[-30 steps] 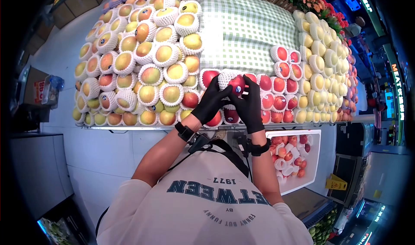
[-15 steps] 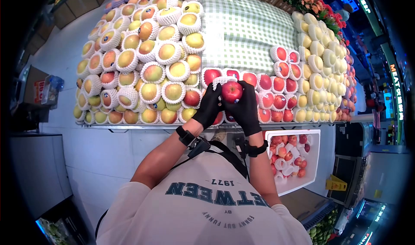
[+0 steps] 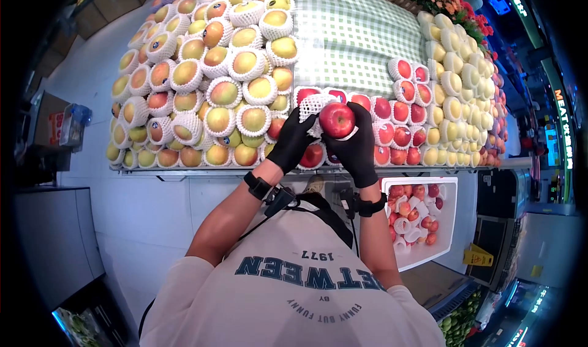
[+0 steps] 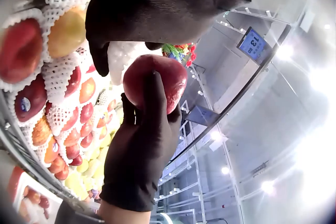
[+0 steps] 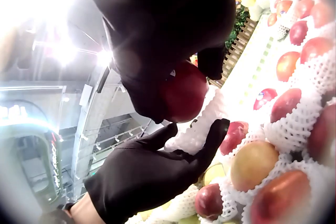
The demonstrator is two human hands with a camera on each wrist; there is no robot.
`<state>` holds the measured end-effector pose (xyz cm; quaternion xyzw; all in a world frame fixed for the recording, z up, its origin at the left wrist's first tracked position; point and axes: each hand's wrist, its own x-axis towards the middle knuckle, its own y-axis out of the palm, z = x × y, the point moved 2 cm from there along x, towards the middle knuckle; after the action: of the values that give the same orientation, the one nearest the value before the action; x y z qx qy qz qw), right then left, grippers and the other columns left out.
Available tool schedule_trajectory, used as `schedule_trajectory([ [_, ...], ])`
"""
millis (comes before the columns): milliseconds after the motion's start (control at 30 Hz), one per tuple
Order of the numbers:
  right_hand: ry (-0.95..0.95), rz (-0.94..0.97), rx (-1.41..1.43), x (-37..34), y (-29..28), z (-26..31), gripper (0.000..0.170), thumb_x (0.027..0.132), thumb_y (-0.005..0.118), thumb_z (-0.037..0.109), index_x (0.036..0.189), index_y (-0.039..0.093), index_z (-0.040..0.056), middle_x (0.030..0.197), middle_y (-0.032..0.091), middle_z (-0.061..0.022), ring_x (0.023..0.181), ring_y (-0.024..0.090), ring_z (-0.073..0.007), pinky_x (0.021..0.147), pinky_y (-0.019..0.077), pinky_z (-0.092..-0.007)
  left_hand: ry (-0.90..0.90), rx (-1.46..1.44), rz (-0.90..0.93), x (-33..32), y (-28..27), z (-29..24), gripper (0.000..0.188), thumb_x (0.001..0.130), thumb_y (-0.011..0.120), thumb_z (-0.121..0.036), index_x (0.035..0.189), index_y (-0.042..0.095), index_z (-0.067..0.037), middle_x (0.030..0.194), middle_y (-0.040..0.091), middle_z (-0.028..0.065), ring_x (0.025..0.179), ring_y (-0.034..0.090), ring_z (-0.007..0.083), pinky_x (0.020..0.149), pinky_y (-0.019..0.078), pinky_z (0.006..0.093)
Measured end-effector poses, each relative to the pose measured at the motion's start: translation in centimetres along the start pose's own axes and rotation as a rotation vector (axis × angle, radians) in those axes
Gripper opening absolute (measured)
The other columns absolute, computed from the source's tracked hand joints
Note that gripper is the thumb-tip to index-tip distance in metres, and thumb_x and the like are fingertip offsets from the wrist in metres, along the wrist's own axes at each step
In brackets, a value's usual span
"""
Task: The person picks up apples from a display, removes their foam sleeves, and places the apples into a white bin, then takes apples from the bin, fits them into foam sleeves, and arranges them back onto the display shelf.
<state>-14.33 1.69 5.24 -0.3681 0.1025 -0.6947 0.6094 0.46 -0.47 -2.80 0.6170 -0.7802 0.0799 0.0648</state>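
In the head view my gloved right hand (image 3: 355, 154) grips a bare red apple (image 3: 336, 121), its stem end turned up. The thumb lies across the apple's side in the left wrist view. Close beside it, my gloved left hand (image 3: 291, 143) pinches a white foam net sleeve (image 3: 311, 106) between thumb and fingers. The sleeve (image 5: 202, 124) sits right against the apple (image 5: 184, 92) in the right wrist view, and part of it is hidden behind the hands. Both hands are over the front rows of red apples (image 3: 312, 156) in foam nets.
Yellow-red apples (image 3: 247, 120) in foam nets are heaped on the left, pale yellow fruit (image 3: 451, 80) on the right. Green checked cloth (image 3: 355, 41) covers the slope behind the hands. A white foam box (image 3: 452, 218) with loose apples and nets stands below the display's front edge.
The apple has turned from sticker side up to stem end up in my right hand. The foam net, held in my left hand, now shows more at the apple's left.
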Motion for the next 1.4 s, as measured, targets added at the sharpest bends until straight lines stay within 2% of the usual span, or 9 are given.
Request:
schedule_trajectory([
  [367, -0.024, 0.066, 0.077, -0.4, 0.7, -0.5, 0.083, 0.064, 0.084, 0.009, 0.133, 0.039, 0.0013, 0.125, 0.053, -0.0166, 0.115, 0.054, -0.0302, 0.096, 0.0455, -0.0377, -0.069, -0.009, 0.146, -0.5, -0.8, 0.1, 0.030, 0.096, 0.053, -0.014, 0.123, 0.051, 0.000, 0.116, 0.055, 0.0059, 0.097, 0.057, 0.0101, 0.074, 0.0528, 0.0250],
  [533, 0.038, -0.011, 0.054, -1.2, 0.4, -1.1, 0.082, 0.066, 0.084, 0.012, 0.134, 0.040, 0.0024, 0.125, 0.053, -0.0166, 0.115, 0.054, -0.0269, 0.096, 0.0461, -0.0378, 0.373, 0.505, 0.030, -0.5, 0.0, -1.3, 0.034, 0.091, 0.058, -0.007, 0.123, 0.051, 0.000, 0.120, 0.056, 0.0085, 0.105, 0.057, 0.0159, 0.081, 0.0522, 0.0285],
  [633, 0.172, -0.016, 0.080, -1.4, 0.1, -1.4, 0.080, 0.068, 0.083, 0.013, 0.133, 0.039, 0.0022, 0.126, 0.051, -0.0166, 0.114, 0.054, -0.0241, 0.094, 0.0480, -0.0362, -0.411, -0.575, 0.008, -0.2, 0.5, -2.3, 0.041, 0.084, 0.062, 0.001, 0.125, 0.053, -0.001, 0.122, 0.056, 0.0128, 0.108, 0.058, 0.0238, 0.088, 0.0503, 0.0324],
  [767, 0.152, -0.065, 0.265, -1.2, -1.3, -2.7, 0.076, 0.067, 0.083, 0.016, 0.130, 0.042, 0.0032, 0.122, 0.055, -0.0139, 0.111, 0.057, -0.0220, 0.093, 0.0485, -0.0347, 0.037, -0.031, 0.012, -0.2, 0.1, -1.8, 0.048, 0.080, 0.064, 0.004, 0.127, 0.055, -0.002, 0.122, 0.058, 0.0142, 0.112, 0.058, 0.0258, 0.093, 0.0483, 0.0339],
  [1000, 0.323, 0.099, 0.510, -2.9, -4.8, -4.6, 0.054, 0.081, 0.071, 0.019, 0.125, 0.048, 0.0006, 0.116, 0.059, -0.0131, 0.105, 0.061, -0.0239, 0.090, 0.0502, -0.0355, 0.056, 0.246, 0.158, -0.5, -0.9, -2.5, 0.044, 0.080, 0.067, -0.001, 0.123, 0.059, -0.001, 0.131, 0.056, 0.0142, 0.116, 0.056, 0.0265, 0.100, 0.0438, 0.0323],
  [1133, 0.285, 0.067, 0.083, -4.1, -6.4, -4.0, 0.044, 0.087, 0.066, 0.025, 0.120, 0.051, 0.0002, 0.111, 0.062, -0.0136, 0.099, 0.063, -0.0252, 0.085, 0.0514, -0.0354, -0.370, -0.566, 0.193, -0.5, 0.4, -2.1, 0.041, 0.096, 0.051, -0.023, 0.131, 0.049, -0.001, 0.123, 0.059, 0.0100, 0.111, 0.059, 0.0232, 0.080, 0.0539, 0.0361],
  [1200, 0.441, -0.015, 0.857, -4.9, -6.4, -6.1, 0.047, 0.080, 0.075, 0.015, 0.119, 0.051, 0.0010, 0.109, 0.063, -0.0104, 0.098, 0.063, -0.0214, 0.083, 0.0517, -0.0340, -0.670, -0.851, 0.110, -0.5, 0.9, -1.6, 0.045, 0.101, 0.043, -0.035, 0.130, 0.049, -0.002, 0.117, 0.061, 0.0094, 0.105, 0.062, 0.0209, 0.072, 0.0556, 0.0344],
  [1300, 0.275, 0.038, -0.043, -4.9, -8.1, -2.4, 0.054, 0.088, 0.065, 0.031, 0.128, 0.044, 0.0019, 0.125, 0.054, -0.0179, 0.114, 0.055, -0.0288, 0.095, 0.0472, -0.0430, -0.752, -0.618, 0.110, -0.8, 1.5, 0.0, 0.045, 0.099, 0.044, -0.040, 0.125, 0.056, -0.004, 0.096, 0.065, 0.0051, 0.078, 0.061, 0.0126, 0.060, 0.0486, 0.0253],
  [1400, 0.704, -0.070, 1.507, -7.2, -7.6, -6.5, 0.062, 0.089, 0.061, 0.038, 0.134, 0.038, 0.0009, 0.134, 0.045, -0.0210, 0.123, 0.047, -0.0344, 0.100, 0.0434, -0.0494, -0.524, -0.237, 0.331, -0.8, 1.5, -0.3, 0.041, 0.095, 0.053, -0.029, 0.124, 0.055, -0.002, 0.081, 0.059, 0.0017, 0.060, 0.053, 0.0108, 0.053, 0.0435, 0.0260],
])
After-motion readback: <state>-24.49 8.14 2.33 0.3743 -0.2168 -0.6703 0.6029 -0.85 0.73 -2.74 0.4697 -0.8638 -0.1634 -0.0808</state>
